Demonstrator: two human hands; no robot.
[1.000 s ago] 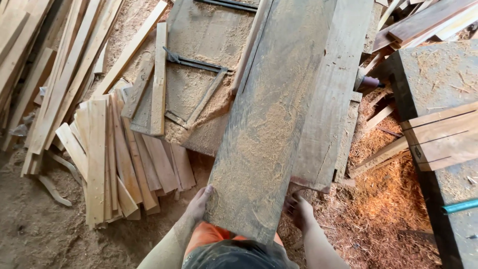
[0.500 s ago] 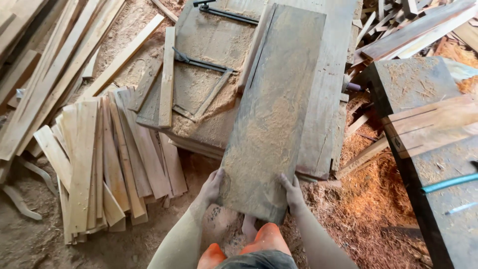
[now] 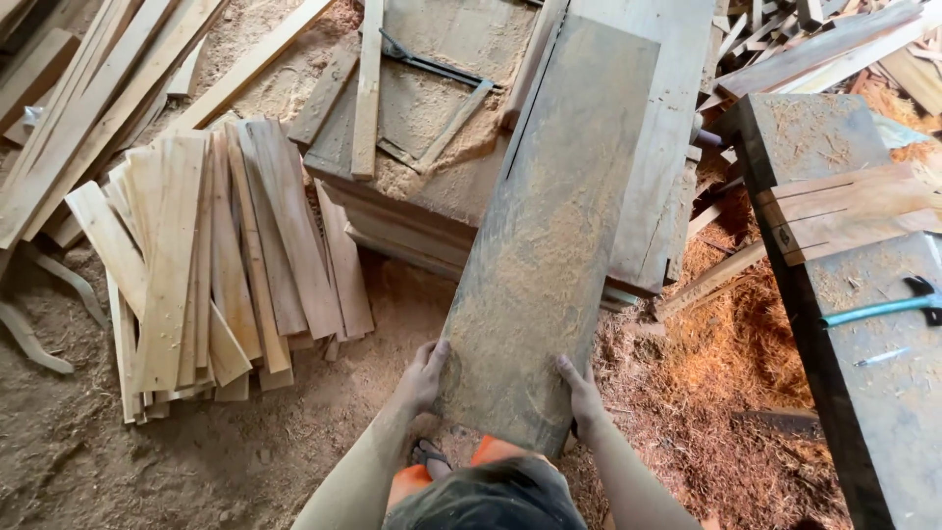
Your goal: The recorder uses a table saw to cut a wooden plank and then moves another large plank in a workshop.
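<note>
Grey weathered plank point(image 3: 549, 236), sawdust-dusted, long, wide; left hand point(image 3: 424, 375), right hand point(image 3: 582, 395) fingers grasping near-end edges.

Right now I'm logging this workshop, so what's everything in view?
wide plank: one, grey-brown, sawdust-dusted, slanting up from the hands onto the stack
board stack: one, grey, under the plank's far end
thin slats: a pile, pale, on the floor at left
workbench: one, grey, right edge
hammer: one, teal handle, on the workbench
sawdust: orange-brown, floor
left hand: grips the plank's left edge
right hand: grips the plank's right edge
</note>
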